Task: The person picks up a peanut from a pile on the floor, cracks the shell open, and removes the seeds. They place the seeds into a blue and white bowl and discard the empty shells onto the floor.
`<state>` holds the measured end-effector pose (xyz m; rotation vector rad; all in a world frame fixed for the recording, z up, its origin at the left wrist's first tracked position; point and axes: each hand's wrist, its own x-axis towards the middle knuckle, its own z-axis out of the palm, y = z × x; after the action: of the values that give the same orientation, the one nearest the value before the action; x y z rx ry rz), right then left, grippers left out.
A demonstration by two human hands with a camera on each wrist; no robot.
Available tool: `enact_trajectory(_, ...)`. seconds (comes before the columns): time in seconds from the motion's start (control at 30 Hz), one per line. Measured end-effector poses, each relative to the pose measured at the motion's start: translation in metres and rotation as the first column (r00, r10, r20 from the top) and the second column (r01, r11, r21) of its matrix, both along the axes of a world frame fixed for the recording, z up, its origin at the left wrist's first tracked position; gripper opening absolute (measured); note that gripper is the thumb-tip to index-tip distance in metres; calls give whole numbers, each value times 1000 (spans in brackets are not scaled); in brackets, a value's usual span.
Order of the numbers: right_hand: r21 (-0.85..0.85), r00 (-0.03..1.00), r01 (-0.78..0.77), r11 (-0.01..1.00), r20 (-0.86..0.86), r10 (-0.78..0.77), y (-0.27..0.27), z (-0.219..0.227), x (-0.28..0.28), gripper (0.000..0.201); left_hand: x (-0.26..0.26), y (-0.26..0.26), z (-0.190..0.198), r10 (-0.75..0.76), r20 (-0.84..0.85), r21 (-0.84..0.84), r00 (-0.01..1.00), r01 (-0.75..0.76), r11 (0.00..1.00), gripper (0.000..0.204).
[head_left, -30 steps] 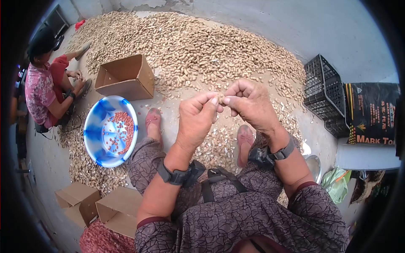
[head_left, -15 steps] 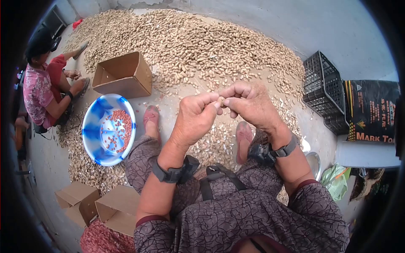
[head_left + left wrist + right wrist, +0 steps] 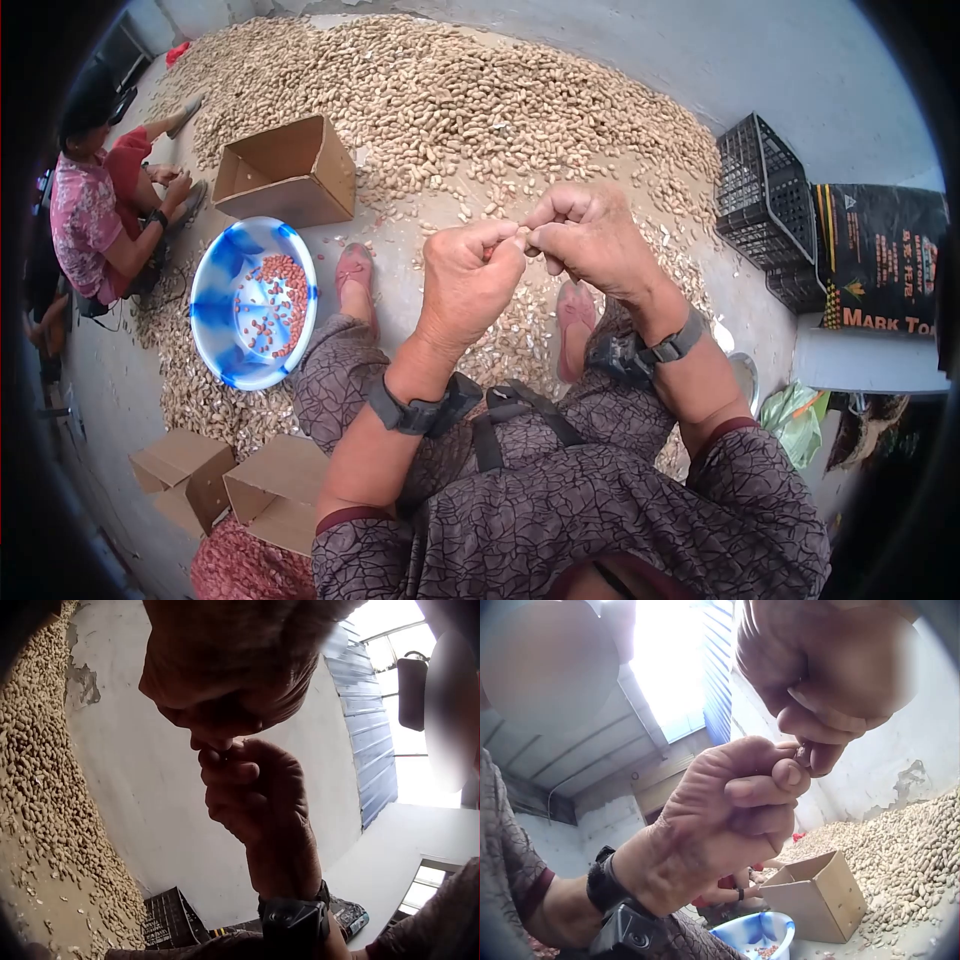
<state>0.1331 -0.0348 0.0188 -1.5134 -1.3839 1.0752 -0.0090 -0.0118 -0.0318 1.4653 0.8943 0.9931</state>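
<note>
In the head view my left hand (image 3: 465, 280) and right hand (image 3: 595, 240) meet fingertip to fingertip over the floor between my feet. Both pinch a small peanut (image 3: 802, 754) between thumb and curled index finger. The right wrist view shows a reddish-brown bit of it between the fingertips; the rest is covered by the fingers. Left of my knee is a blue and white basin (image 3: 207, 310) with loose red peanut kernels (image 3: 285, 300) inside. Broken peanut shells (image 3: 510, 345) lie beneath my hands.
A large heap of unshelled peanuts (image 3: 440, 95) spreads along the wall. An open cardboard box (image 3: 325, 180) stands before it, two more boxes (image 3: 185, 465) lower left. At right are a black crate (image 3: 765, 205) and a printed sack (image 3: 885, 255). Another person (image 3: 105, 215) sits at left.
My hands stay together at nearly the same spot, and less of the pale peanut shell shows between the fingertips. The view has shifted slightly, so the basin and box appear a little further left and up.
</note>
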Motion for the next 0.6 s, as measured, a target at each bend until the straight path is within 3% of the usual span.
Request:
enact_trajectory(0.13, -34, 997, 30, 999, -66, -32, 2, -6, 0, 8, 1, -1, 7, -17, 56, -172, 998, 27, 985, 12)
enact_trajectory(0.2, -54, 984, 22, 998, -175, -31, 3, -6, 2, 8, 3, 4, 3, -17, 322, -364, 947, 140, 921, 14)
enact_trajectory(0.23, -53, 984, 23, 998, -176, -32, 2, -6, 3, 8, 4, 6, -1, -18, 321, -363, 947, 141, 921, 14)
enact_trajectory(0.3, -112, 954, 21, 994, -295, -54, 3, -5, 3, 11, -2, 11, -6, -56, 521, -413, 852, 309, 857, 18)
enact_trajectory(0.33, -108, 952, -2, 994, -306, -31, 4, -5, 2, 11, -6, 14, -5, -38, 511, -413, 859, 285, 865, 18)
enact_trajectory(0.4, -98, 855, -45, 994, -519, -13, 5, -6, 6, 12, -8, 18, -2, -17, 561, -503, 827, 357, 787, 20)
enact_trajectory(0.47, -84, 812, -75, 994, -584, 12, 7, -8, 7, 10, -20, 28, 4, 14, 549, -502, 836, 315, 806, 21)
enact_trajectory(0.53, -97, 760, -76, 992, -650, -5, 7, -7, 8, 8, -41, 46, 9, 140, 534, -532, 834, 204, 822, 22)
enact_trajectory(0.6, -109, 756, -77, 991, -654, -13, 6, -7, 8, 8, -70, 66, 12, 302, 487, -522, 819, -4, 853, 22)
